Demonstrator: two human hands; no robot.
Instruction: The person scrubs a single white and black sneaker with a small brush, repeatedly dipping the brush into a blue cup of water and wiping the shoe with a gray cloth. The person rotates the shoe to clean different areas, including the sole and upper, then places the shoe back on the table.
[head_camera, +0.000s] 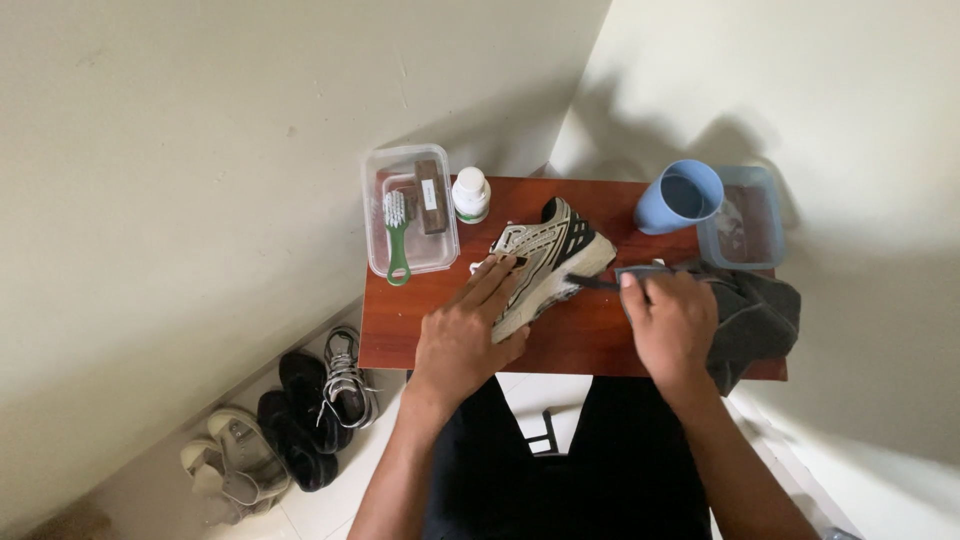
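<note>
One sneaker (545, 262), long axis diagonal, toe near-left | left hand (465, 335) flat on it, grip released | right hand (672, 322) grasping brush (598, 283)

The left hand (462, 335) lies over the near side of the sneaker (545, 262), hiding its lower edge and part of its sole. The right hand (673, 325) covers most of the thin dark tool (596, 283) it grips, so the tool's kind cannot be told. A grey cloth (755, 315) is partly hidden behind that hand. Both forearms are cut off by the bottom edge of the frame. At lower left, the pale sandals (228, 465) are too dim to make out. The contents of the lidded tub (752, 222) at upper right are blurred.
</note>
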